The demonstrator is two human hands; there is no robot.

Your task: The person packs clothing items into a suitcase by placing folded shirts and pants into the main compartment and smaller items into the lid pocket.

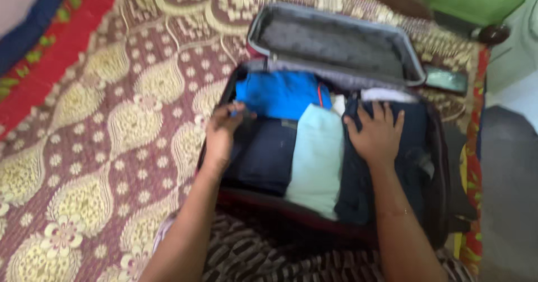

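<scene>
An open suitcase (437,164) lies on the patterned bedspread (101,147), its grey lid (336,41) tipped back. The left hand (221,133) sits at the case's left edge, fingers (238,111) curled, seemingly pinching the blue garment (280,94), though blur hides the grip. The right hand (376,136) presses flat, fingers spread, on dark folded clothes (412,128) beside a pale green garment (316,153).

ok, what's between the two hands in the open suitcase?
Head view: between the left hand and the right hand lie a folded dark navy garment and a folded pale mint-green cloth, side by side.
</scene>
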